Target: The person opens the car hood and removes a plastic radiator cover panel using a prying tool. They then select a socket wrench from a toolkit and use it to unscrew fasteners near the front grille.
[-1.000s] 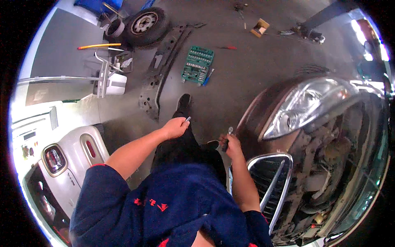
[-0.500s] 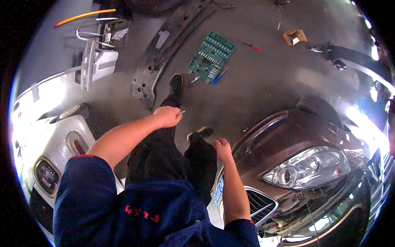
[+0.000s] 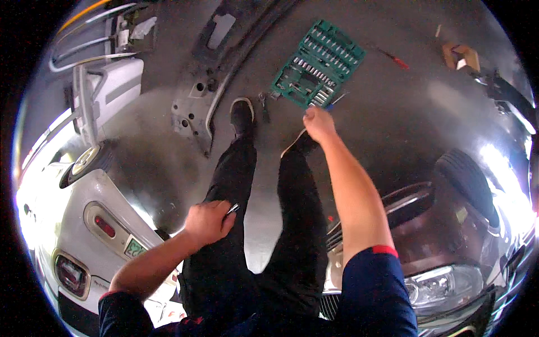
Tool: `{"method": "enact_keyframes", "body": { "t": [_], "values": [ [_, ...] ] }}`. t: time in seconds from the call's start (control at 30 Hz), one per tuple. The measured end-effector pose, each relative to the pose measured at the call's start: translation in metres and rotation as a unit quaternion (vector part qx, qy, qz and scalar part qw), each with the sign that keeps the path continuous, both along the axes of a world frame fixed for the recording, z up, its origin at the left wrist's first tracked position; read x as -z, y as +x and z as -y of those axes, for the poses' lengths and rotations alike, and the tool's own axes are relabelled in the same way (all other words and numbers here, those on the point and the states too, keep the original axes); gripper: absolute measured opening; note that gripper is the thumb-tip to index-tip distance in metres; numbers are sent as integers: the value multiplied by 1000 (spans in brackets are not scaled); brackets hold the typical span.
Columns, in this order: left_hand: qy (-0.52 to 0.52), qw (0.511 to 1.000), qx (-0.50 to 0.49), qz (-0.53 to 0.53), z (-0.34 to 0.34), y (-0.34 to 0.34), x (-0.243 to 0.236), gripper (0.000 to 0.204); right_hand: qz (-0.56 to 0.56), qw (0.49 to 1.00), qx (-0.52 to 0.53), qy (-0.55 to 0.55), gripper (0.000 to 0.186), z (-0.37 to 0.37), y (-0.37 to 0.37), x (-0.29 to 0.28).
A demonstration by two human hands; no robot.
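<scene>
My left hand [image 3: 209, 222] is closed over my thigh, and a small shiny metal piece [image 3: 233, 209] sticks out between thumb and forefinger. Its exact kind is hidden by the fingers. My right hand [image 3: 320, 124] reaches forward, fingers curled in, just short of the near edge of a green socket set case [image 3: 319, 63]. Whatever may be in that hand is hidden. The case lies open on the floor, with rows of silver sockets in it. Beside it are a blue-handled screwdriver [image 3: 339, 100], partly behind my right hand, and what looks like a ratchet [image 3: 263, 104].
A bare metal body panel [image 3: 193, 106] lies ahead on the left. A white car [image 3: 101, 194] stands at left, a brown car [image 3: 415, 241] at right with a tyre [image 3: 467, 178]. Farther off are a red-handled screwdriver [image 3: 397, 60] and a cardboard box [image 3: 456, 55].
My right hand has moved forward from beside the brown car to the socket case. My left hand has drawn back toward my body, still holding the metal piece. My view has shifted.
</scene>
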State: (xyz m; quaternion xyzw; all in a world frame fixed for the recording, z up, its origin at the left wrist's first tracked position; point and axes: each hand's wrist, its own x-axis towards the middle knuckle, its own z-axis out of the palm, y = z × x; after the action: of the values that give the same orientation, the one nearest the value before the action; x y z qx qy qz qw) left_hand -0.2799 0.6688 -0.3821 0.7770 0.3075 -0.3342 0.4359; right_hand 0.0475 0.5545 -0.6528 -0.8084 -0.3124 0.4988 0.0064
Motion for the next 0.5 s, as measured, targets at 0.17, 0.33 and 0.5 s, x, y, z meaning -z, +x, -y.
{"method": "enact_keyframes", "body": {
  "t": [0.17,0.33,0.5],
  "values": [
    [19,989,-100,108,-44,-12,19,15,143,987,-57,-40,42,-60,27,117],
    [16,979,-113,168,-62,-16,29,14,232,944,-233,-24,24,-81,31,178],
    [5,977,-141,161,-61,-21,42,16,231,941,-243,-52,24,-85,41,206]
  ]
}}
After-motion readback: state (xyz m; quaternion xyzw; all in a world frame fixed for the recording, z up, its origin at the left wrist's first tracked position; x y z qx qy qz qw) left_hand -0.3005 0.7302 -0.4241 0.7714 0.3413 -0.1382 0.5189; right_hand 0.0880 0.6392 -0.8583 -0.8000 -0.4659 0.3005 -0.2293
